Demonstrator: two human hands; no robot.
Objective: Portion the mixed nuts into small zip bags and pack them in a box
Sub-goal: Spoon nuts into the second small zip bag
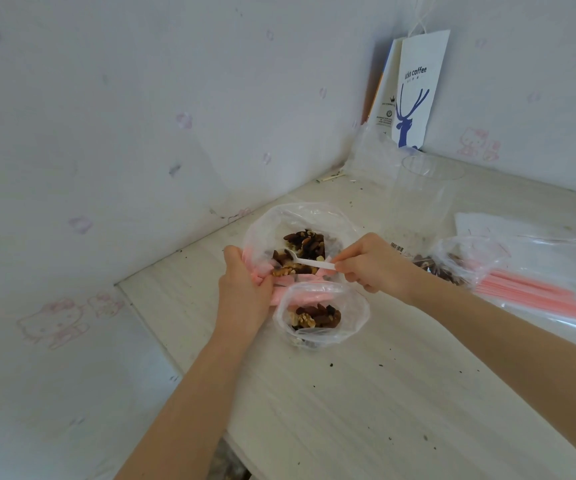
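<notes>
Left hand (pixel 245 285): gripping, fingers curled round the pink zip edges of both bags.
Large bag (pixel 265 223): sitting open on the table (pixel 348 410), holding mixed nuts (pixel 303 244).
Spoon (pixel 309 262): dipping into those nuts.
Small bag (pixel 357 317): standing open against the large bag's near side, partly filled.
Right hand (pixel 373 263): pinching the spoon handle between fingertips.
Empty bags (pixel 539 292): lying far right.
</notes>
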